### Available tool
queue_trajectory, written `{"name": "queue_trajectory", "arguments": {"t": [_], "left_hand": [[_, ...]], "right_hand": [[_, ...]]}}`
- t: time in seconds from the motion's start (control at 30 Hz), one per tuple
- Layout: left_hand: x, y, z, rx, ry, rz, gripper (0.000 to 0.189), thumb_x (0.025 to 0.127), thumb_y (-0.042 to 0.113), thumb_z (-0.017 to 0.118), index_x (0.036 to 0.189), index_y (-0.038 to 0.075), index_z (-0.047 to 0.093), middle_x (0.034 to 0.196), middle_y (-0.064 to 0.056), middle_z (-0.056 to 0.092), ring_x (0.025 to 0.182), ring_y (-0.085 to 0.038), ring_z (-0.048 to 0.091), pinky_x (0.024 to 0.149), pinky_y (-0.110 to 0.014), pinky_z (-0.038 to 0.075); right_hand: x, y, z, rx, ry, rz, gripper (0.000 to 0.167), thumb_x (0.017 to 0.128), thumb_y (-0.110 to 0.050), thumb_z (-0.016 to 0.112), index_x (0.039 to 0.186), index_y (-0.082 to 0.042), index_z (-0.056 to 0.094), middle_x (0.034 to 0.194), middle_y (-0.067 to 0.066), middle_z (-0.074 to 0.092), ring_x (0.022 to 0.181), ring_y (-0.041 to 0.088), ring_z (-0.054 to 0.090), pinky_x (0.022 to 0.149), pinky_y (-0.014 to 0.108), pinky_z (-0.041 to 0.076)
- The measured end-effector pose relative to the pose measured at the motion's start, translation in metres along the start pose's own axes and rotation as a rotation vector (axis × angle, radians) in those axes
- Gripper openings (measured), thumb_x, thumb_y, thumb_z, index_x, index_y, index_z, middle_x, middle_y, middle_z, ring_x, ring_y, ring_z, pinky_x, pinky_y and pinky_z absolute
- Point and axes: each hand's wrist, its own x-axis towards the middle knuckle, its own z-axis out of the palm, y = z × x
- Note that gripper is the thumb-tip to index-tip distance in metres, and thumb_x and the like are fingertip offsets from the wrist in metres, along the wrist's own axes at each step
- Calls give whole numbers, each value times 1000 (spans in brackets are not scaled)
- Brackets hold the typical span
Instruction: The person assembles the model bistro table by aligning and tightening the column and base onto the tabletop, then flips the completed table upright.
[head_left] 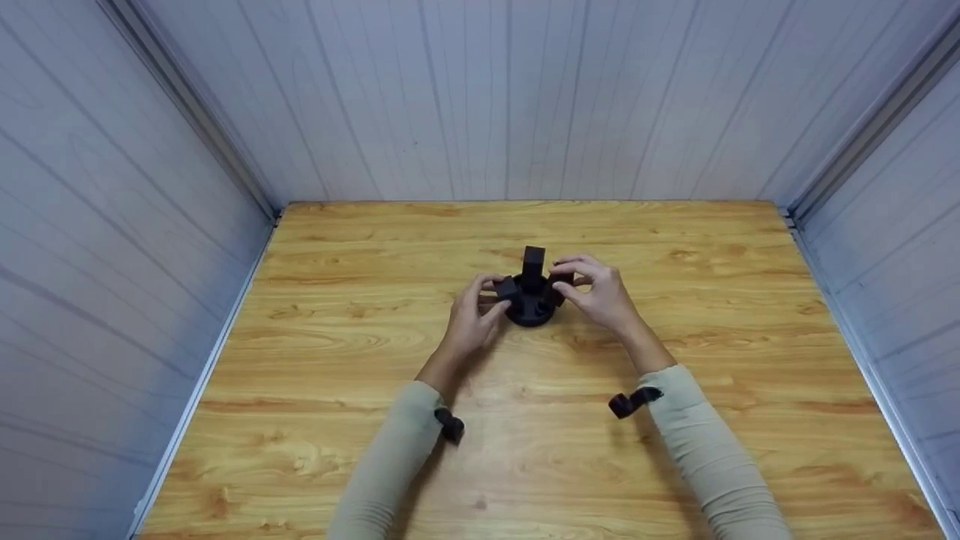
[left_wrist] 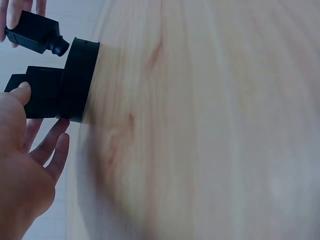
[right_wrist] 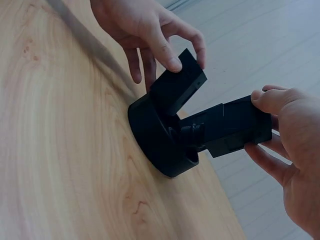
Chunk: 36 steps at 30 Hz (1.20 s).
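A round black base [head_left: 529, 319] stands on the wooden table, with black rectangular blocks around it. My left hand [head_left: 469, 321] pinches the left block [right_wrist: 177, 85], which sits tilted in the base; a lower fingertip is close to the base wall [left_wrist: 81, 82]. In my right hand [head_left: 601, 296], between thumb and fingers, is another block [right_wrist: 245, 127] with a round ribbed neck [left_wrist: 59, 46]. That neck points down toward the base and, in the left wrist view, stands apart from it. A third block [head_left: 533, 259] rises upright at the back of the base, touched by neither hand.
The wood-grain table [head_left: 360, 360] spreads around the base. Pale panel walls [head_left: 465, 97] enclose it at the back and both sides. Small black devices [head_left: 451, 426] are strapped to both sleeved forearms.
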Motion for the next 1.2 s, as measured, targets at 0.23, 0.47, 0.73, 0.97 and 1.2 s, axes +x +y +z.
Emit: {"name": "queue_trajectory", "arguments": {"t": [0.23,0.47,0.73,0.97,1.2], "left_hand": [[0,3,-1,-13,-11,-43,39,107,7,76,144,7,64,140,-25,72,125,-43,80,108,-47,66],[1,6,-1,-7,-23,-53,41,107,6,76,146,6,62,141,-25,71,126,-44,79,108,-49,66],[0,7,0,-26,-8,-50,40,106,4,76,144,5,63,139,-27,71,125,-45,79,108,-47,66],[1,4,0,-23,3,-27,38,106,3,76,142,4,63,137,-28,72,122,-46,80,106,-47,67],[0,4,0,-13,-2,-25,39,106,4,76,143,6,63,137,-27,72,122,-44,80,106,-46,67]], "right_hand": [[0,6,10,4,-49,0,26,99,-2,84,126,0,83,136,23,78,124,41,76,93,51,68],[3,9,9,36,-183,-34,43,99,13,73,139,0,78,141,27,71,132,47,71,98,55,68],[4,8,12,-22,-256,-20,46,101,7,75,145,-7,76,141,26,69,130,43,71,102,56,66],[8,7,8,-7,-314,-16,51,100,10,71,149,-6,73,153,28,65,139,48,67,104,59,65],[6,7,7,-11,-274,47,52,101,3,79,151,-5,71,151,27,68,121,46,76,98,53,68]]}}
